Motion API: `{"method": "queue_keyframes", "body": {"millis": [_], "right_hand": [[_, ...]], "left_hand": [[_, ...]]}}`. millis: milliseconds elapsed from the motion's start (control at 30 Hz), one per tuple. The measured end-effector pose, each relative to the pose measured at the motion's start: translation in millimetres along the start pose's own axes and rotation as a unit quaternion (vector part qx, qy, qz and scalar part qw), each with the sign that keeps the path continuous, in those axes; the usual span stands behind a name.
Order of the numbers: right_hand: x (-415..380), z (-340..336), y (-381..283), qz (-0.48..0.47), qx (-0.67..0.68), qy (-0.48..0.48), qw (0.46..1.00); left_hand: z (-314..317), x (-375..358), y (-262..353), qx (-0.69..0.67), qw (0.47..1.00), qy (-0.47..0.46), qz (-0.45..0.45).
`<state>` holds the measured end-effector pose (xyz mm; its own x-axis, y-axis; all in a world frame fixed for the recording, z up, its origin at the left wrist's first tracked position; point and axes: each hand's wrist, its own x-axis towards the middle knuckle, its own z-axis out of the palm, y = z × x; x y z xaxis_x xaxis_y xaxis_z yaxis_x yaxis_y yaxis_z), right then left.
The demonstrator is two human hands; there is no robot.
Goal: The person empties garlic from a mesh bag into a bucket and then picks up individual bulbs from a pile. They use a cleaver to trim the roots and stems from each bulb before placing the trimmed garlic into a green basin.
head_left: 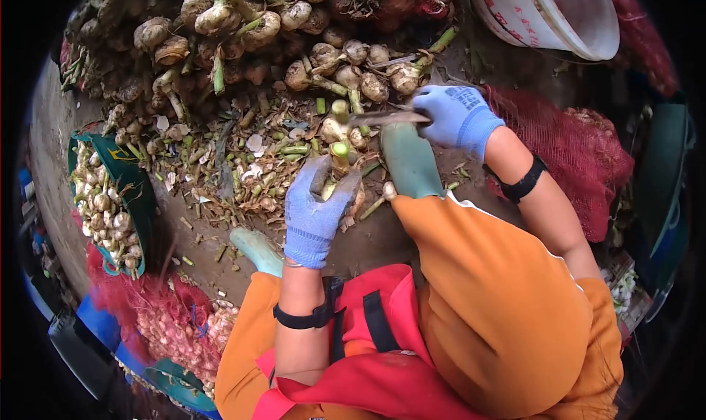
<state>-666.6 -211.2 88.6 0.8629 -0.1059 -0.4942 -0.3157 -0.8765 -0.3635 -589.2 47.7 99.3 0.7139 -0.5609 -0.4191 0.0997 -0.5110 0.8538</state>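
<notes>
My left hand (pixel 315 210), in a pale blue work glove, is closed around a garlic bulb (pixel 340 155). The bulb's cut green stem end points up between the thumb and fingers. In my right hand (pixel 454 118), gloved the same way, is a knife (pixel 386 118). Its blade reaches left above the toe of my green boot (pixel 409 162), just beyond the held bulb. Another pale bulb with a cut stem (pixel 335 129) lies by the blade tip. Most of the knife handle is hidden in the glove.
Muddy garlic with stems (pixel 220 23) is heaped at the back. Trimmings and peel (pixel 257 155) litter the ground. A green container of cleaned bulbs (pixel 110 207) stands left, red mesh sacks (pixel 559 155) lie right and lower left, and a white bucket (pixel 544 15) is upper right.
</notes>
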Motion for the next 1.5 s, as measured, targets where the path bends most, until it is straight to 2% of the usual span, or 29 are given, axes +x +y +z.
{"method": "queue_keyframes", "body": {"millis": [100,133,167,200,233,267,300,333,433,500,567,600,633,700,733,833,867,933,1000,1033,1067,1100,1133,1200,1233,1267,1367,1400,1500], "right_hand": [[-9.4,5.2,22.0,-0.024,0.038,0.059,0.997],[-15.0,0.6,8.8,0.024,0.275,-0.013,0.961],[-20.0,-9.5,-5.8,0.072,0.491,-0.077,0.865],[-23.0,-28.9,-29.7,0.092,0.566,-0.097,0.814],[-16.8,-11.7,-34.9,-0.011,0.671,-0.101,0.734],[-12.6,-4.1,-43.8,-0.067,0.714,-0.077,0.693],[-8.7,0.5,-48.6,-0.091,0.724,-0.093,0.677],[-9.7,2.4,-47.1,-0.109,0.734,-0.102,0.662],[-49.3,-3.1,-16.3,-0.026,0.724,-0.047,0.687],[-100.6,-6.1,6.7,0.039,0.705,0.01,0.708],[-160.6,12.0,49.3,0.108,0.616,0.082,0.776],[-201.0,20.2,65.2,0.16,0.66,0.103,0.727],[-241.1,22.2,74.4,0.19,0.633,0.162,0.732],[-336.3,20.6,98.8,0.328,0.54,0.099,0.769],[-374.2,5.7,91.8,0.401,0.477,0.131,0.771],[-461.9,5.4,117.3,0.583,0.33,0.229,0.706],[-490.3,22.3,146.6,0.601,0.157,0.255,0.741],[-504.2,24.1,165.0,0.602,0.23,0.277,0.713],[-470.0,13.7,157.1,0.594,0.244,0.232,0.73],[-442.8,15.9,148.1,0.534,0.216,0.275,0.77],[-408.4,6.1,133.5,0.523,0.206,0.222,0.797],[-372.8,-3.8,114.6,0.456,0.211,0.216,0.837],[-338.2,2.4,105.0,0.348,0.173,0.293,0.874],[-269.0,-6.5,83.9,0.232,0.166,0.234,0.929],[-233.6,-10.5,70.7,0.196,0.192,0.22,0.936],[-196.9,-3.6,64.1,0.137,0.209,0.209,0.945],[-106.2,-9.9,19.7,0.02,0.209,0.156,0.965],[-83.5,-6.7,6.4,-0.003,0.215,0.152,0.965],[-49.5,-2.4,-20.3,-0.054,0.122,0.141,0.981]], "left_hand": [[-10.7,-0.6,-4.5,0.049,0.998,0.018,0.016],[-10.8,0.8,0.0,0.052,0.998,0.007,0.016],[-9.0,3.8,2.8,0.053,0.998,-0.005,0.022],[-5.9,5.3,-0.1,0.049,0.998,-0.011,0.027],[-1.2,5.7,-5.1,0.09,0.994,0.001,0.063],[5.6,8.1,-6.0,0.126,0.986,0.006,0.105],[6.1,11.9,0.0,0.117,0.989,-0.071,0.056],[15.2,9.5,15.7,-0.041,0.994,-0.096,0.031],[22.7,11.9,31.5,-0.183,0.969,-0.142,0.081],[19.2,30.2,2.8,-0.103,0.986,-0.089,0.1],[20.0,57.7,-36.5,-0.035,0.993,-0.035,0.106],[19.5,73.5,-58.6,0.001,0.993,-0.036,0.109],[21.4,83.6,-75.5,0.039,0.992,-0.055,0.111],[26.9,107.7,-124.9,0.07,0.987,-0.109,0.095],[31.0,118.7,-144.1,0.064,0.984,-0.144,0.078],[44.2,97.5,-103.6,0.279,0.951,-0.098,0.092],[46.1,94.6,-97.6,0.368,0.924,-0.045,0.087],[41.0,87.6,-97.4,0.376,0.924,-0.038,0.062],[24.4,93.2,-126.3,0.322,0.943,-0.081,0.025],[15.5,93.1,-145.3,0.324,0.942,-0.081,0.023],[7.8,92.7,-163.8,0.267,0.957,-0.099,0.058],[5.6,92.0,-167.4,0.21,0.966,-0.116,0.093],[5.2,94.7,-171.5,0.211,0.966,-0.114,0.091],[4.8,87.0,-158.4,-0.18,0.982,-0.038,-0.05],[22.2,64.8,-107.3,-0.238,0.969,-0.012,-0.06],[28.0,58.3,-74.7,-0.219,0.972,-0.028,-0.082],[38.8,40.2,-34.0,-0.273,0.961,-0.036,0.028],[39.5,32.4,-21.9,-0.201,0.978,-0.007,0.047],[45.5,15.6,8.6,-0.278,0.96,-0.032,0.005]]}}
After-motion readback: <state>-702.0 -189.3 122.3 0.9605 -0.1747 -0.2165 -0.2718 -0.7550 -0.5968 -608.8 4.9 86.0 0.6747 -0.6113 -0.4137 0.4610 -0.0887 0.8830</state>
